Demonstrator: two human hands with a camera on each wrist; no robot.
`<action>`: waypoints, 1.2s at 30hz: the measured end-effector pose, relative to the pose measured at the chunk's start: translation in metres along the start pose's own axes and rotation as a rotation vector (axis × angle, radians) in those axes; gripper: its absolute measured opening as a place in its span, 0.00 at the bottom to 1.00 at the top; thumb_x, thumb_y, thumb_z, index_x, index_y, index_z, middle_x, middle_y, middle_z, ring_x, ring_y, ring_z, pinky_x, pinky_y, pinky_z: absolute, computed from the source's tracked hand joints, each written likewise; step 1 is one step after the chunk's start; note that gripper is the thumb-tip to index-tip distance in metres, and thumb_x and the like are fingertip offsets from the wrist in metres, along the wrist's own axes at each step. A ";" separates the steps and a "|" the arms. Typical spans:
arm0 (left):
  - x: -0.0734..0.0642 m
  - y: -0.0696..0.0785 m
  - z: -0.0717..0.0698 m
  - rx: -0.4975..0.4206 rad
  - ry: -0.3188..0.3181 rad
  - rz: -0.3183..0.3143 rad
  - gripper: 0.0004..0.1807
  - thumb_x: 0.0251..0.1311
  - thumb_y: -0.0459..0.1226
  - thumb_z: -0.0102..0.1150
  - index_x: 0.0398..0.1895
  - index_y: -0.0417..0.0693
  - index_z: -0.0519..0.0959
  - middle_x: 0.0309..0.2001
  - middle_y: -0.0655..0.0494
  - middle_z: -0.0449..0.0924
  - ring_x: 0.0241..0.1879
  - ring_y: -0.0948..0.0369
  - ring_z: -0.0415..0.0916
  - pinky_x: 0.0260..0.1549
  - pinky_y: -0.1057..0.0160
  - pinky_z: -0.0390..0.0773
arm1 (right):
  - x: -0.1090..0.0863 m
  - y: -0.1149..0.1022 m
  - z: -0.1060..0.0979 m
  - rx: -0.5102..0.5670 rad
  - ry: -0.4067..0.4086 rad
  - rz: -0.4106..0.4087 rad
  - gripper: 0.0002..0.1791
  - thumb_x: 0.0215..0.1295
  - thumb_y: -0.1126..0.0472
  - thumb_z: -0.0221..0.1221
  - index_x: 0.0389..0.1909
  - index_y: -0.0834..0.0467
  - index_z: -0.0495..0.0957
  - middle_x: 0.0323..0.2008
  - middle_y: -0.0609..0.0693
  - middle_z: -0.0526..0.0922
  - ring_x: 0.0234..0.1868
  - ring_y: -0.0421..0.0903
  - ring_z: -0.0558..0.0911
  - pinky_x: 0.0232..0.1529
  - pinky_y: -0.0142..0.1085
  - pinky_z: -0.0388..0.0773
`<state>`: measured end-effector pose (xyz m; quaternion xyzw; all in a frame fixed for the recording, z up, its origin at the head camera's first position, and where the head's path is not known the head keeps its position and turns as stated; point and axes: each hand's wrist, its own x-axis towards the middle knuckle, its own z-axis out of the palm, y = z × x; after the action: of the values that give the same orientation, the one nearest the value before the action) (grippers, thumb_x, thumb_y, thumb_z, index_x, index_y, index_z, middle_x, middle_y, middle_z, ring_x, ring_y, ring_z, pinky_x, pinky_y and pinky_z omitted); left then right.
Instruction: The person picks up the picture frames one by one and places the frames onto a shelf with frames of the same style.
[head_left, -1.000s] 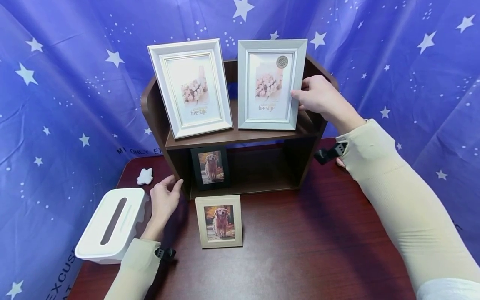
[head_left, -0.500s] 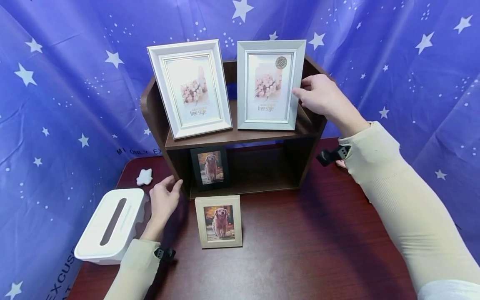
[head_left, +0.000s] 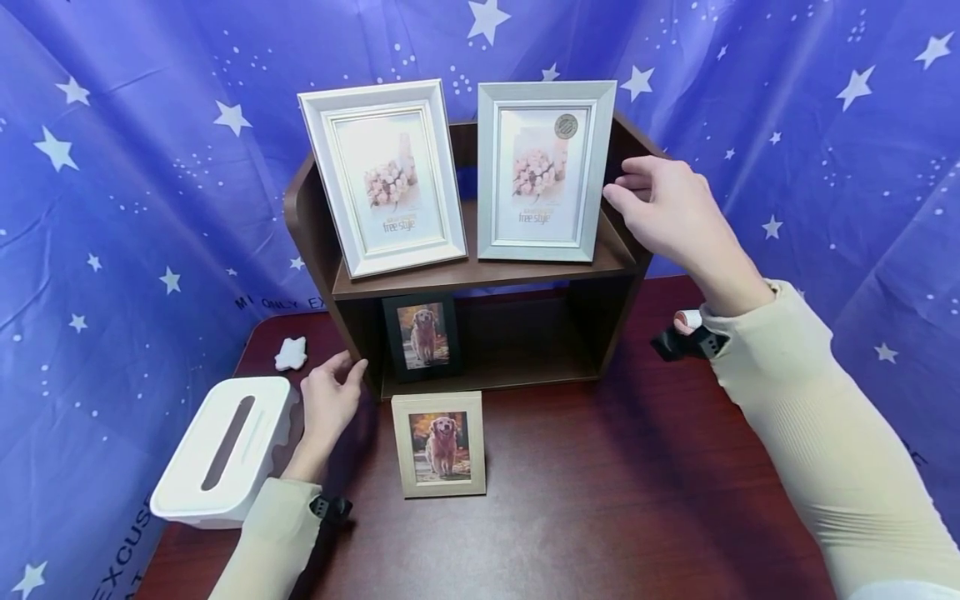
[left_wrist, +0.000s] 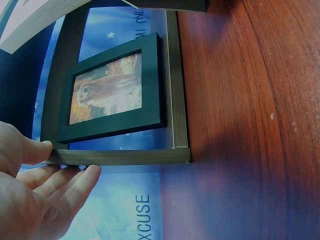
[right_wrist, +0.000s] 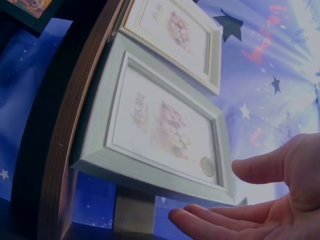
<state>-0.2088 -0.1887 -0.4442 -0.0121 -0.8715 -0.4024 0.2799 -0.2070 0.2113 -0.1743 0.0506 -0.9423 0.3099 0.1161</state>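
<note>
On the top board of a dark brown desk shelf [head_left: 480,275] stand a white picture frame [head_left: 384,179] and, to its right, a pale grey-green picture frame [head_left: 546,171]. My right hand [head_left: 663,204] is just off the right edge of the grey-green frame, thumb and fingers apart with nothing between them. With thumb inside and fingers outside, my left hand [left_wrist: 42,185] pinches the shelf's left side panel. A dark picture frame [left_wrist: 150,85] with a dog photo leans on the lower level. In front of the shelf, a beige picture frame [head_left: 442,446] stands upright on the table.
At the left of the dark red table [head_left: 585,500] lie a white tissue box [head_left: 258,450] and a small white cloud-like piece [head_left: 291,354]. A small red and white item [head_left: 687,321] shows beside the right wrist. A blue starry curtain [head_left: 750,125] hangs behind.
My right hand has let go of the grey-green frame and drawn back to the right. The frame stays upright on the shelf. The left hand has not moved.
</note>
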 end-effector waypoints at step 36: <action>0.000 0.001 0.000 -0.001 0.002 0.001 0.14 0.58 0.37 0.65 0.43 0.35 0.83 0.37 0.42 0.84 0.41 0.47 0.80 0.40 0.47 0.75 | -0.077 0.094 0.084 0.002 0.186 -0.133 0.18 0.62 0.54 0.62 0.45 0.64 0.75 0.35 0.56 0.83 0.32 0.49 0.83 0.34 0.42 0.75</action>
<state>-0.2084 -0.1880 -0.4428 -0.0122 -0.8710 -0.4029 0.2808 -0.1640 0.2388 -0.3135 0.0842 -0.9217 0.3057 0.2234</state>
